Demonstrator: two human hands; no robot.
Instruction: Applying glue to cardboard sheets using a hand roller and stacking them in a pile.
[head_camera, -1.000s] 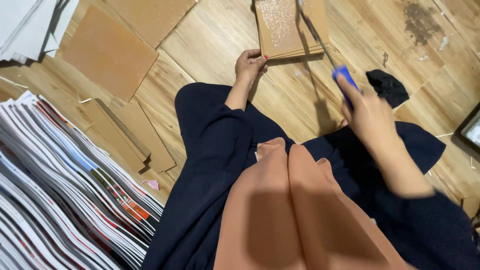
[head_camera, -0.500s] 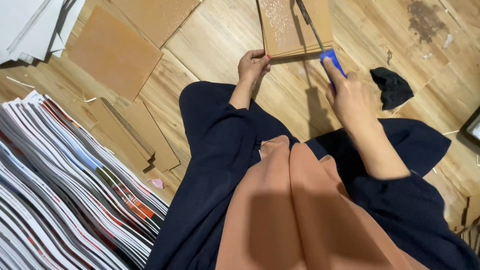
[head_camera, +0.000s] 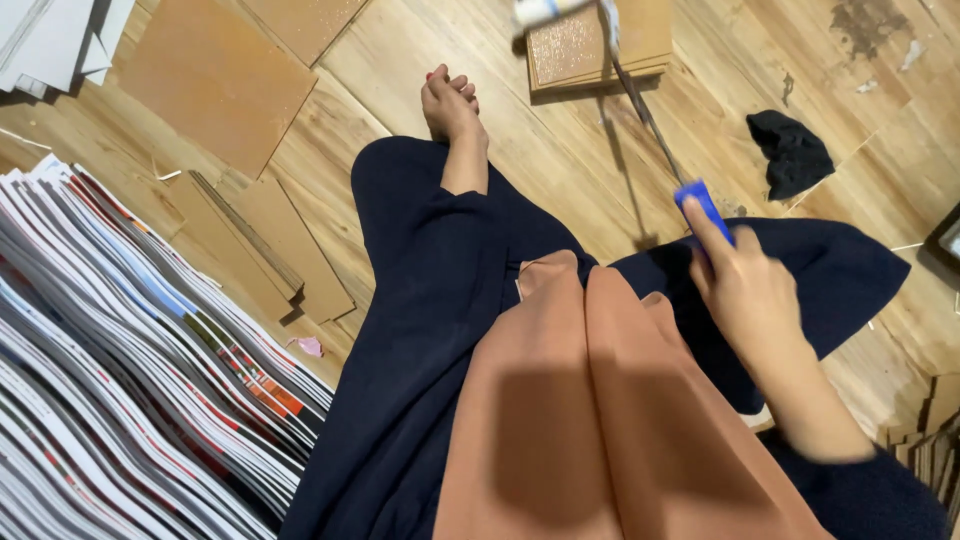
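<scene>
The right hand (head_camera: 745, 285) has its fingers wrapped around the blue handle of a paint roller (head_camera: 640, 100), whose roller head rests on the near edge of a stack of brown boards (head_camera: 600, 45) on the wooden floor (head_camera: 560, 150). The left hand (head_camera: 450, 105) lies loosely curled on the floor, holding nothing, just beside the dark-clothed knee. Bare floor lies between the two hands. A black cloth (head_camera: 795, 150) lies well right of the boards. Stacked printed sheets (head_camera: 110, 360) crowd the left edge.
</scene>
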